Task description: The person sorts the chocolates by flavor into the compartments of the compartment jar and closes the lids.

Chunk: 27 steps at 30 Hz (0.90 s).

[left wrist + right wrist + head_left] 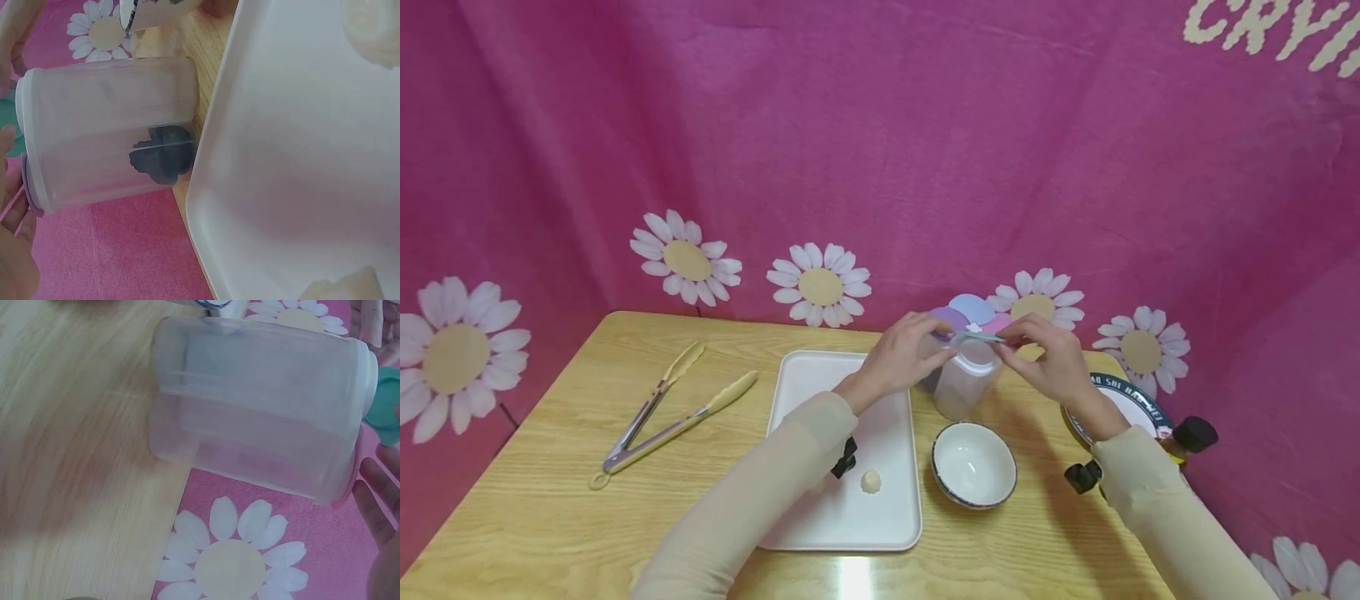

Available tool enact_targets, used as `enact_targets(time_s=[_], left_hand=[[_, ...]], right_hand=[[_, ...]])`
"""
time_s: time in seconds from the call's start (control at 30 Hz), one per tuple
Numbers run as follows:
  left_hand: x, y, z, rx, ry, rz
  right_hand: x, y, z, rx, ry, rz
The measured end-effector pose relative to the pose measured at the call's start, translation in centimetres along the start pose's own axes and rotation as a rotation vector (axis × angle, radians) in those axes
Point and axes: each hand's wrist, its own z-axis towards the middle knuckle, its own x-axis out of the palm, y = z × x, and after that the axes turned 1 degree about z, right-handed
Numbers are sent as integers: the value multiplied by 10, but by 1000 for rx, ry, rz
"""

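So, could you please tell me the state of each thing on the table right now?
Container: upright; purple, blue and pink lids up, green lid flat.
Left hand: fingers at the purple lid.
Right hand: pinching the green lid.
Bowl: upright, empty.
Tray: flat, one small pale lump on it.
Tongs: lying open, untouched.
Bottle: capped.

On the pink backdrop cloth (880, 150), at the top right corner, we read large cream letters "CRYI", cut off by the picture's edge. On the dark rim of the plate (1118, 389) we make out white letters, roughly "SHI", too small for us to read further.
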Motion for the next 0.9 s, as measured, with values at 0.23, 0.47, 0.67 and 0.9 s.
enact_targets(time_s=[0.23, 0.47, 0.67, 0.9], left_hand=[[-1, 3, -1, -13, -24, 8], [-1, 4, 0, 0, -16, 25], [-10, 2, -3, -32, 31, 13], [-44, 10, -33, -64, 30, 30]], right_hand=[[-2, -5, 5, 89, -28, 66], [-6, -6, 9, 210, -9, 76], [-6, -7, 9, 229, -5, 72], [-3, -6, 10, 214, -9, 73]])
